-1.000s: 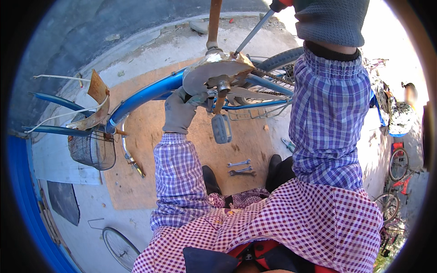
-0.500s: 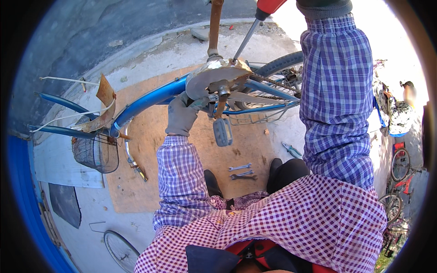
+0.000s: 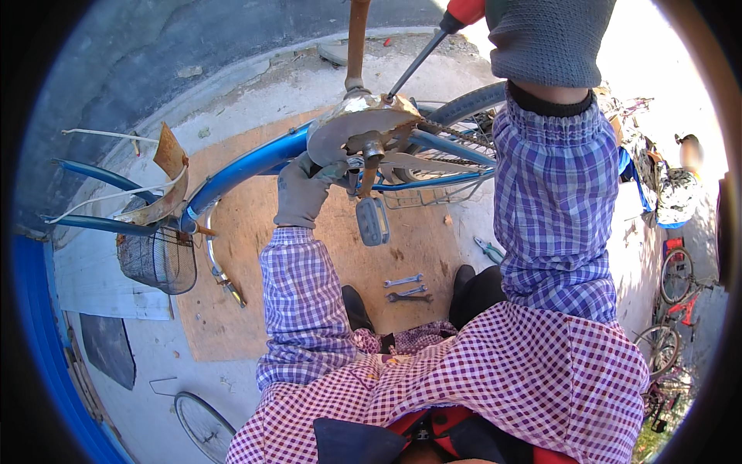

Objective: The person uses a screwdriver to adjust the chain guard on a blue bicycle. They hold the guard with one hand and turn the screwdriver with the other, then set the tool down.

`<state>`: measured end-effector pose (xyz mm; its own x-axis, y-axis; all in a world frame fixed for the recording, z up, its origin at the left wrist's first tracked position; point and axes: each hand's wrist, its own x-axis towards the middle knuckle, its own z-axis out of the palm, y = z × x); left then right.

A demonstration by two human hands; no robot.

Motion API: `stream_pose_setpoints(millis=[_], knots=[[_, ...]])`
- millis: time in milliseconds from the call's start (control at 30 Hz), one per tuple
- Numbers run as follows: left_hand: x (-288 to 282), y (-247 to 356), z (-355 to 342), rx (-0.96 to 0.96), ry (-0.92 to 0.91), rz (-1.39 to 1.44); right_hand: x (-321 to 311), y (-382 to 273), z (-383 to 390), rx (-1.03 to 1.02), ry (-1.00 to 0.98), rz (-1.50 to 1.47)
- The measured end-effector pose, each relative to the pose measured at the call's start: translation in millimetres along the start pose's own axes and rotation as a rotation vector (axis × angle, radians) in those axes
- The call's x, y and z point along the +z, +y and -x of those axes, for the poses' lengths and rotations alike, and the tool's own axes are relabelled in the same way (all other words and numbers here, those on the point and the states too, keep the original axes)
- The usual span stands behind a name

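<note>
A blue bicycle frame (image 3: 236,174) lies upside down, with a rusty post (image 3: 357,46) upright. My left hand (image 3: 301,193), in a grey glove, has its fingers curled under the edge of the pale, rusty chainguard (image 3: 332,135), closed on something I cannot make out. A crank and pedal (image 3: 372,220) hang just right of it. At the top, my right hand (image 3: 545,42), in a darker knit glove and partly out of frame, is closed on a red-handled screwdriver (image 3: 461,14), whose tip meets the upper edge of the chainguard.
Beneath the bicycle are a plywood board (image 3: 216,325), wrenches (image 3: 406,298) and pliers (image 3: 488,250). A wire basket (image 3: 154,259) hangs at left. A loose wheel (image 3: 201,425) lies lower left. Several bicycles (image 3: 672,282) and piled belongings (image 3: 668,193) are at right; a grey wall (image 3: 100,85) curves behind.
My right hand and screwdriver moved upward half a second ago and are now lower and slightly left, the tip still on the chainguard. My left hand stays in place.
</note>
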<state>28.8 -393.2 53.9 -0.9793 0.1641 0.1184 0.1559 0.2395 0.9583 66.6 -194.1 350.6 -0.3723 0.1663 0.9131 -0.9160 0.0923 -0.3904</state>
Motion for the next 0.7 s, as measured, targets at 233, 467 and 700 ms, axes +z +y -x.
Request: stream_pose_setpoints(millis=[233, 467, 700], knots=[[1.4, 0.9, 0.4, 0.031, -0.012, 0.045, -22.6, -3.8, -24.6, 0.178, -0.447, -0.034], [0.3, 5.8, 1.9, -0.051, -0.016, 0.018, -12.0, 30.8, -58.1, 0.374, -1.051, -0.822], [1.7, -1.1, -0.3, -0.024, -0.003, 0.087, -6.6, 9.0, -13.9, 0.085, -0.096, -0.045]])
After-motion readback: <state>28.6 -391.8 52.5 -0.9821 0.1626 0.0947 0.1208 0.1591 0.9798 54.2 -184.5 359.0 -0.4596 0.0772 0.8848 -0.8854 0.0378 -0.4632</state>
